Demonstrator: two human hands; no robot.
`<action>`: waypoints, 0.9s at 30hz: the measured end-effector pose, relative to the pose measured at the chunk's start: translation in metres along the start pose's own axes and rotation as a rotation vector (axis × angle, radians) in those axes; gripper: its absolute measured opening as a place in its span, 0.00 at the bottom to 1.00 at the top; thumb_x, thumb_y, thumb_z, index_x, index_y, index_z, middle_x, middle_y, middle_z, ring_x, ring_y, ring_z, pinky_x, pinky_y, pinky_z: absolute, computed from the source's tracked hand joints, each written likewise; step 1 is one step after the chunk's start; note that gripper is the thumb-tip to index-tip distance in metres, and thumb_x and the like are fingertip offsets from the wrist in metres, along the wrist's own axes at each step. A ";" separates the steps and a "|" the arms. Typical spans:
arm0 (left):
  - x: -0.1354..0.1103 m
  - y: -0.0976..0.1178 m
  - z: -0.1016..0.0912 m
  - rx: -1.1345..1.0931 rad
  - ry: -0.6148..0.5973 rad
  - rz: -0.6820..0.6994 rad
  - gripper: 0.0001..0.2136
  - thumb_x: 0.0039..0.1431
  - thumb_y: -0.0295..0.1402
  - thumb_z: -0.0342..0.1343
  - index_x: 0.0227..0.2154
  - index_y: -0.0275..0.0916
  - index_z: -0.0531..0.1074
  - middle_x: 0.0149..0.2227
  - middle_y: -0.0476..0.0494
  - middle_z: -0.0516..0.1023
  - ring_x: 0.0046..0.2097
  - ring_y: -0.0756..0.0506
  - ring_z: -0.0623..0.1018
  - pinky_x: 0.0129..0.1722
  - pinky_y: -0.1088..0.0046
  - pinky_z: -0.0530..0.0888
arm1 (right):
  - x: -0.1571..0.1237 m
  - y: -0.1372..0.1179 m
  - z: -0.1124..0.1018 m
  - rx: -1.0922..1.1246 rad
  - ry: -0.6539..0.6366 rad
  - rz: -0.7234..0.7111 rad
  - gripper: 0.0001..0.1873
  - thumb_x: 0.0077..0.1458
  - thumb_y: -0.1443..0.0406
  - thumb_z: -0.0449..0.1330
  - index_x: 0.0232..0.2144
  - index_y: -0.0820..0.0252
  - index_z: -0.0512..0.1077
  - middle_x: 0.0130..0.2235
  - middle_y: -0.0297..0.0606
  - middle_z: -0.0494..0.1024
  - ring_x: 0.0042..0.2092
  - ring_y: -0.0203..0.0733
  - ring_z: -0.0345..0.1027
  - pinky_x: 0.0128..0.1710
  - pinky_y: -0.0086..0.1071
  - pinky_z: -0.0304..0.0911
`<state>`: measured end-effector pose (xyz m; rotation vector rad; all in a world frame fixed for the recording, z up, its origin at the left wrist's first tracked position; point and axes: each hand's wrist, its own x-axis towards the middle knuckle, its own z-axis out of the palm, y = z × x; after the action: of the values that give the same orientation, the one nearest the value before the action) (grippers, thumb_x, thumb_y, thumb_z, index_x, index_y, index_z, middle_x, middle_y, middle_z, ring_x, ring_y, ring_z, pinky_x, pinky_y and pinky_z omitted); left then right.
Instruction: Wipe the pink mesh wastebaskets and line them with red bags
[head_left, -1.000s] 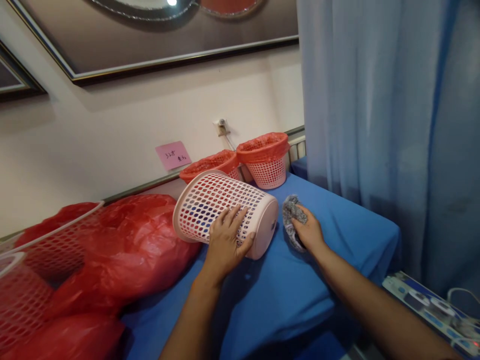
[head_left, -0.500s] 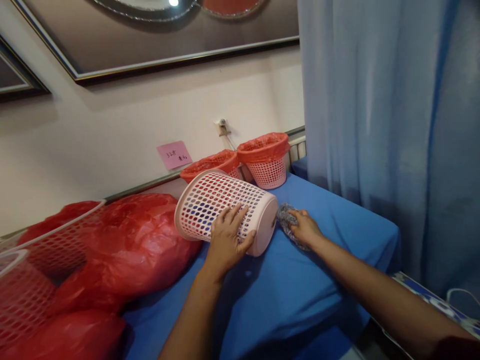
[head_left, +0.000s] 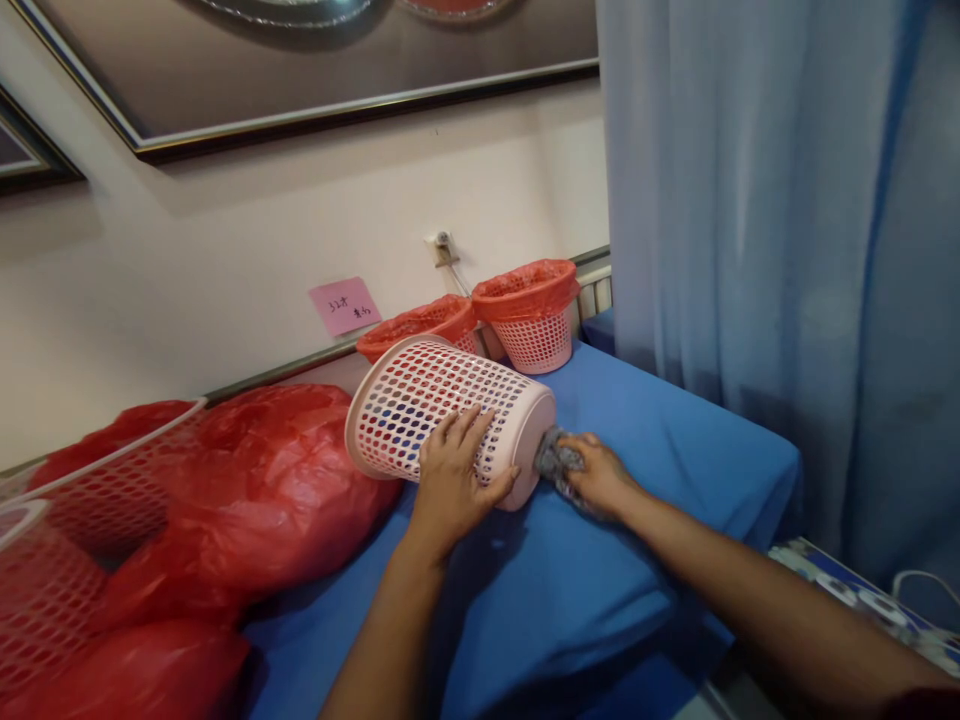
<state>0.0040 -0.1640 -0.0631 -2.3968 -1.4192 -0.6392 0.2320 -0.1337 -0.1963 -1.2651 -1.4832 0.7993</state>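
Note:
A pale pink plastic wastebasket (head_left: 450,400) with a holed wall lies on its side on the blue-covered bed (head_left: 637,410), its base turned to the right. My left hand (head_left: 461,465) holds it from the near side, fingers spread over the holes and thumb at the base's rim. In my right hand (head_left: 596,475) is a crumpled grey cloth (head_left: 559,460), pressed against the basket's base. The closed fingers hide part of the cloth.
Two wastebaskets with red liners, one at the right (head_left: 534,340) and one partly hidden (head_left: 424,325), stand behind. Red plastic bags (head_left: 292,490) and white-rimmed baskets (head_left: 52,590) crowd the left. A blue curtain (head_left: 735,220) hangs at the right; a pink note (head_left: 345,306) is on the wall.
My right hand has moved a little left and down, bringing the grey cloth from the base's edge onto its face. The left hand and wastebasket stay nearly in place.

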 end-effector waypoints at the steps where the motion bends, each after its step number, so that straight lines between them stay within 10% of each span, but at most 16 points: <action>1: 0.000 0.000 0.000 -0.001 -0.002 -0.006 0.34 0.57 0.47 0.64 0.65 0.43 0.65 0.67 0.39 0.68 0.66 0.28 0.64 0.65 0.42 0.63 | 0.008 0.003 -0.002 0.024 0.071 0.072 0.24 0.43 0.71 0.62 0.46 0.56 0.79 0.44 0.40 0.82 0.44 0.46 0.76 0.52 0.40 0.71; 4: 0.000 0.000 0.000 -0.006 -0.011 -0.009 0.34 0.57 0.47 0.63 0.65 0.44 0.65 0.67 0.39 0.68 0.66 0.28 0.64 0.64 0.42 0.63 | 0.018 0.004 -0.009 0.078 0.202 0.138 0.24 0.52 0.65 0.60 0.52 0.59 0.75 0.45 0.44 0.82 0.45 0.50 0.77 0.50 0.45 0.72; 8: 0.001 -0.002 0.000 -0.016 -0.011 0.014 0.29 0.63 0.46 0.56 0.65 0.44 0.65 0.67 0.39 0.68 0.66 0.30 0.65 0.65 0.43 0.62 | -0.010 -0.016 -0.001 0.149 0.363 -0.182 0.24 0.55 0.63 0.61 0.55 0.55 0.73 0.54 0.44 0.76 0.57 0.50 0.71 0.61 0.48 0.65; 12: 0.001 -0.003 0.001 -0.018 -0.011 0.007 0.27 0.65 0.45 0.54 0.65 0.44 0.65 0.67 0.40 0.68 0.66 0.32 0.64 0.66 0.44 0.62 | -0.046 -0.034 0.014 -0.030 0.054 -0.507 0.29 0.52 0.72 0.60 0.57 0.51 0.72 0.59 0.43 0.69 0.59 0.46 0.68 0.60 0.40 0.66; 16: 0.000 -0.002 0.001 -0.024 -0.007 0.011 0.27 0.65 0.44 0.54 0.65 0.44 0.65 0.67 0.40 0.68 0.66 0.32 0.64 0.66 0.44 0.62 | -0.052 -0.039 0.008 -0.464 -0.228 -0.361 0.28 0.49 0.74 0.60 0.53 0.52 0.75 0.58 0.45 0.70 0.55 0.49 0.70 0.55 0.40 0.69; 22: 0.000 -0.001 0.001 -0.017 0.002 -0.004 0.27 0.63 0.45 0.56 0.64 0.42 0.67 0.67 0.38 0.68 0.66 0.31 0.65 0.65 0.44 0.62 | -0.032 -0.035 -0.006 -0.548 -0.154 -0.041 0.28 0.53 0.71 0.58 0.57 0.52 0.73 0.52 0.44 0.73 0.46 0.45 0.75 0.54 0.40 0.69; 27: -0.001 0.000 0.000 -0.025 0.002 -0.003 0.27 0.64 0.45 0.55 0.64 0.44 0.66 0.67 0.39 0.68 0.66 0.32 0.64 0.65 0.44 0.62 | -0.046 -0.027 -0.001 -0.231 -0.059 -0.443 0.34 0.49 0.74 0.59 0.59 0.52 0.71 0.62 0.44 0.65 0.61 0.49 0.66 0.61 0.42 0.65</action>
<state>0.0038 -0.1650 -0.0634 -2.4126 -1.4226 -0.6641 0.2229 -0.1850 -0.1835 -1.0232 -1.8570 0.3832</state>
